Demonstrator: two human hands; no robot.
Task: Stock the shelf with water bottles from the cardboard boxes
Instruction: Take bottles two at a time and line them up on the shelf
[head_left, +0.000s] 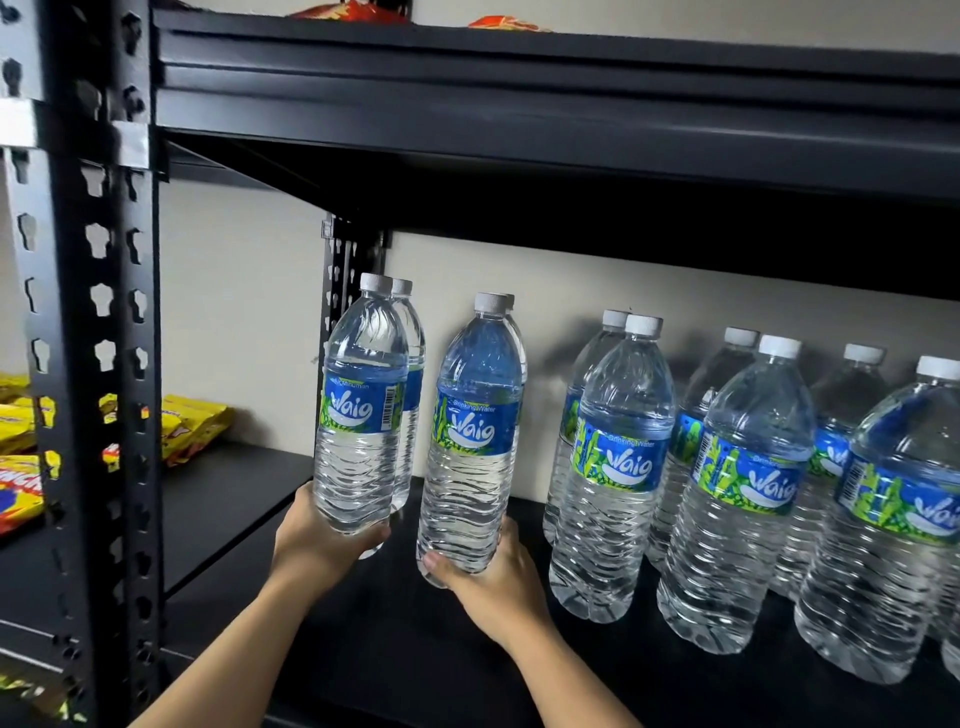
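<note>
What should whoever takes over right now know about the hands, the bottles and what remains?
Left hand grips the base of a clear plastic water bottle with a blue label.
Right hand grips a second such bottle.
Both upright at the left end of the black metal shelf; a white cap shows behind each.
Done: a double row of bottles stands to the right.
Left: set these down beside it.
</note>
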